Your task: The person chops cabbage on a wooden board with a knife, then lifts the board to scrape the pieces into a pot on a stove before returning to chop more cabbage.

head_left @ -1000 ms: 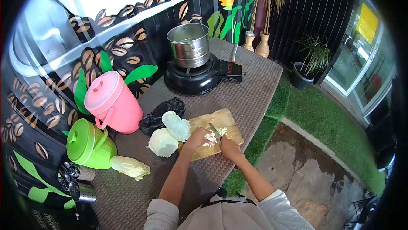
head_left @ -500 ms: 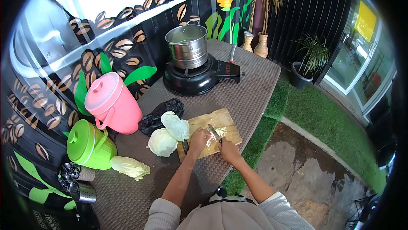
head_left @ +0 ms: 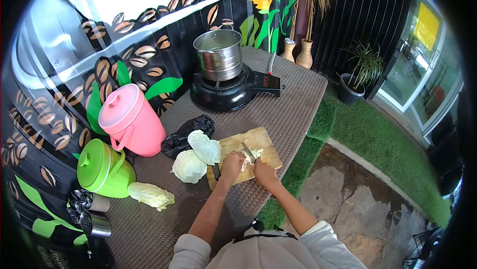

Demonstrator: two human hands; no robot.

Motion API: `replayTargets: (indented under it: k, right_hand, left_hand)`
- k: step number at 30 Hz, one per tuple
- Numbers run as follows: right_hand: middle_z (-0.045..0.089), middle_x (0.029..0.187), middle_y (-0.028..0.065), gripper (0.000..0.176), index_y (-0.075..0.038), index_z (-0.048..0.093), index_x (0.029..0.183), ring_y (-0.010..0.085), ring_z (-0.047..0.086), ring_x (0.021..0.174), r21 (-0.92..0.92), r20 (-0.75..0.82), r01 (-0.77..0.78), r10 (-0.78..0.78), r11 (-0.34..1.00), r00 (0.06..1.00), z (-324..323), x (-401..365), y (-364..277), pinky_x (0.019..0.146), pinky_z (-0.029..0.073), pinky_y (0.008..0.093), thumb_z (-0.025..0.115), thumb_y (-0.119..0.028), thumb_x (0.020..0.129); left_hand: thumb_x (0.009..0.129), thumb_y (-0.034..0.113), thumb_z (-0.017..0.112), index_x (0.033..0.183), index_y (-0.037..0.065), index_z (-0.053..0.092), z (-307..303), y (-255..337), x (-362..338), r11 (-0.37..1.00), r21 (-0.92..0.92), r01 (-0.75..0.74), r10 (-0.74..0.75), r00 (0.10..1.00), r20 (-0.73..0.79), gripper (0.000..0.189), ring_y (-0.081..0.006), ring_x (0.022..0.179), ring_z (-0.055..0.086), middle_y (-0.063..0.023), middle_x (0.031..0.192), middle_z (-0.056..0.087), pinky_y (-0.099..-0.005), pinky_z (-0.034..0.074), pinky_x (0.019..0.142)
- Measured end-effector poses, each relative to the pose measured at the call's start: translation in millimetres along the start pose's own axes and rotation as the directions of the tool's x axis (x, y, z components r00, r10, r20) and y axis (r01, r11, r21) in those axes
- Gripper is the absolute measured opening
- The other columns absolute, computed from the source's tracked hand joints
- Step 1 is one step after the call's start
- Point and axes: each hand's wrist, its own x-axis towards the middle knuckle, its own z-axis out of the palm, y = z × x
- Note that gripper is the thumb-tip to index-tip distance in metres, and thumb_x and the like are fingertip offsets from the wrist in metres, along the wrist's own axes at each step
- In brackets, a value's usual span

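My right hand [head_left: 265, 173] is closed round the handle of a knife [head_left: 248, 151], whose blade points away and to the left over the wooden cutting board [head_left: 266, 140]. Beside the blade, my left hand [head_left: 232, 166] rests on the board with its fingers curled; whatever they hold is hidden. Finely chopped pale pieces [head_left: 257, 153] lie around the blade and between my hands. A dark strip-like object [head_left: 216, 171] lies at the board's left edge. Left of the board sit a round cabbage [head_left: 189, 167] and a loose cabbage leaf [head_left: 205, 148].
A steel pot [head_left: 218, 60] stands on a black portable stove [head_left: 221, 95] at the back. A black plastic bag [head_left: 181, 137], a pink lidded jug [head_left: 136, 120], a green lidded jug [head_left: 107, 169] and a napa cabbage [head_left: 150, 195] are on the left.
My right hand has shifted slightly left and the knife blade has swung to a more upright angle, showing further beyond my left hand. My left hand stays nearly in place.
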Motion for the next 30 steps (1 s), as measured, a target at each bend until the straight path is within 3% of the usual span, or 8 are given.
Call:
replayTargets:
  k: [3,5,10,13,18,20,28,30]
  right_hand:
    - [0.066,0.082,0.0238,0.021,0.000,0.045,0.103,0.0384,0.067,0.080,-0.016,0.015,0.067,-0.067,0.998,0.998,-6,-10,2,0.070,0.054,0.0468,0.045,-0.018,0.091]
    - [0.065,0.076,0.0241,0.023,0.000,0.045,0.101,0.0402,0.066,0.077,0.040,-0.066,-0.070,0.073,0.997,0.995,21,-24,-3,0.066,0.054,0.0497,0.048,-0.020,0.090]
    - [0.065,0.072,0.0236,0.020,-0.001,0.046,0.100,0.0397,0.066,0.071,0.030,-0.098,-0.116,0.118,0.993,0.988,35,-11,-7,0.061,0.054,0.0494,0.046,-0.019,0.090]
    - [0.065,0.077,0.0237,0.021,0.000,0.047,0.099,0.0382,0.066,0.074,0.004,-0.088,0.058,-0.057,0.998,0.994,17,9,6,0.064,0.053,0.0481,0.047,-0.019,0.090]
    - [0.066,0.079,0.0210,0.024,-0.002,0.046,0.104,0.0351,0.068,0.074,-0.109,-0.022,0.079,-0.082,0.991,0.996,7,-16,4,0.063,0.055,0.0447,0.051,-0.020,0.089]
    - [0.066,0.073,0.0194,0.021,-0.002,0.046,0.101,0.0351,0.068,0.068,-0.043,-0.126,-0.066,0.060,0.997,0.990,29,-23,-2,0.059,0.055,0.0444,0.048,-0.020,0.090]
    - [0.065,0.075,0.0220,0.028,-0.001,0.047,0.103,0.0395,0.065,0.074,0.022,-0.055,0.140,-0.139,0.990,0.989,-3,9,28,0.066,0.051,0.0503,0.046,-0.027,0.092]
    - [0.066,0.070,0.0172,0.025,-0.003,0.047,0.103,0.0366,0.067,0.068,-0.068,-0.100,0.178,-0.184,0.982,0.978,5,1,26,0.059,0.054,0.0443,0.046,-0.026,0.093]
  left_hand:
    - [0.072,0.002,0.059,0.074,-0.002,0.065,-3,9,0,0.998,-0.070,-0.007,0.000,0.996,-0.090,0.007,-0.0347,0.081,0.059,-0.0170,0.079,0.064,-0.0422,0.047,0.072]
    - [0.072,0.001,0.059,0.075,-0.001,0.066,-3,7,1,0.998,-0.062,-0.014,0.010,0.998,-0.066,0.007,-0.0335,0.083,0.060,-0.0164,0.081,0.065,-0.0409,0.048,0.072]
    - [0.074,-0.003,0.059,0.077,0.000,0.069,9,4,-4,0.998,-0.034,0.053,-0.056,0.992,-0.110,0.011,-0.0328,0.084,0.062,-0.0159,0.080,0.065,-0.0386,0.050,0.073]
    - [0.074,-0.002,0.059,0.079,0.001,0.069,6,5,-3,0.999,-0.014,0.049,-0.051,0.989,-0.142,0.012,-0.0327,0.084,0.062,-0.0158,0.081,0.065,-0.0385,0.050,0.073]
    - [0.074,0.001,0.061,0.083,0.004,0.071,4,2,-3,0.996,-0.018,0.086,-0.087,0.994,-0.059,0.014,-0.0322,0.084,0.062,-0.0150,0.085,0.065,-0.0392,0.050,0.073]
    - [0.075,0.001,0.061,0.083,0.004,0.071,5,1,-4,0.995,-0.022,0.098,-0.099,0.993,-0.067,0.013,-0.0319,0.083,0.062,-0.0148,0.084,0.065,-0.0393,0.050,0.072]
    - [0.072,-0.001,0.065,0.080,0.002,0.072,1,10,-5,0.992,0.038,0.121,-0.119,0.991,-0.057,0.011,-0.0311,0.083,0.063,-0.0157,0.082,0.067,-0.0379,0.049,0.075]
    - [0.073,-0.001,0.065,0.080,0.002,0.072,-1,14,-4,0.986,-0.008,0.167,-0.167,0.983,-0.081,0.011,-0.0312,0.082,0.062,-0.0162,0.083,0.067,-0.0385,0.049,0.074]
